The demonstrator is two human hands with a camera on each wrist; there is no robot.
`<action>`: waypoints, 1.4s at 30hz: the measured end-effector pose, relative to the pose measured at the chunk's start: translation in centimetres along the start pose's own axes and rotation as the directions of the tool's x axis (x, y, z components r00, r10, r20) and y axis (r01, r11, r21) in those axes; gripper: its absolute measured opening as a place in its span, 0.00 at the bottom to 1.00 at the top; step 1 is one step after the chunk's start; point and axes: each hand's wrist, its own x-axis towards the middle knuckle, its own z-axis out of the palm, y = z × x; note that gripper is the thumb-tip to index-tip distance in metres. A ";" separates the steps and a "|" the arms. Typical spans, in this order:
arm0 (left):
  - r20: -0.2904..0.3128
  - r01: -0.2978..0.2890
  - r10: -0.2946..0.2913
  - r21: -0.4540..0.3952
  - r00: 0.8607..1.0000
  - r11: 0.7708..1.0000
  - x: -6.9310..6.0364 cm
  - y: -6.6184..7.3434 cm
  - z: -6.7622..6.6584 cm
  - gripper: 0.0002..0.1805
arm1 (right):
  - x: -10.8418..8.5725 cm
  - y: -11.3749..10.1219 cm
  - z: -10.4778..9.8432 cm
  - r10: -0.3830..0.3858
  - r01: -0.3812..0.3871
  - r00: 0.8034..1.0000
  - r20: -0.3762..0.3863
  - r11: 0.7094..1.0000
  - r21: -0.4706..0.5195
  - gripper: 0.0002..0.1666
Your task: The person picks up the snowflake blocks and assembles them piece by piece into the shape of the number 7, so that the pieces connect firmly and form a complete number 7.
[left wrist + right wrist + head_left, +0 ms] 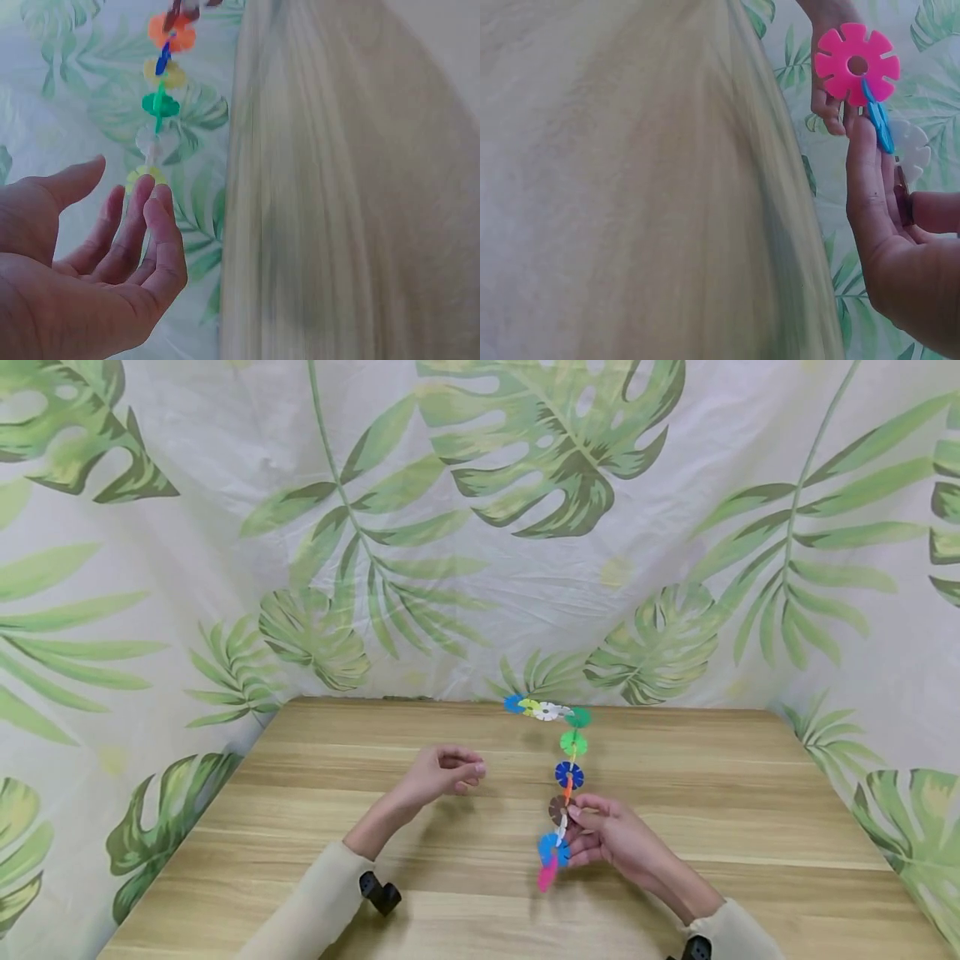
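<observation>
A chain of slotted plastic snowflake discs hangs above the table, joined edge to edge. My right hand (618,839) pinches it at the brown disc (557,811) between thumb and fingers. Below the grip are a white disc (913,152), a light blue disc (552,848) and a pink disc (840,63) at the near end. Beyond it run orange, dark blue (569,775) and green (577,717) discs, then white ones (546,712) bending left to a blue end disc (513,703). To the left, my left hand (438,772) holds nothing, fingers loosely bent, apart from the chain.
Beneath both hands lies a wood-grain table (480,918). A leaf-patterned cloth (510,585) hangs behind its far edge and down both sides. Each sleeved wrist carries a small black camera (381,893).
</observation>
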 end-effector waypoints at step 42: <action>-0.154 0.126 -0.174 -0.279 0.973 0.952 7.5 -3.8 -0.7 0.18 | 0.4 1.9 -0.2 0.137 -0.129 0.988 0.067 0.985 -0.114 0.09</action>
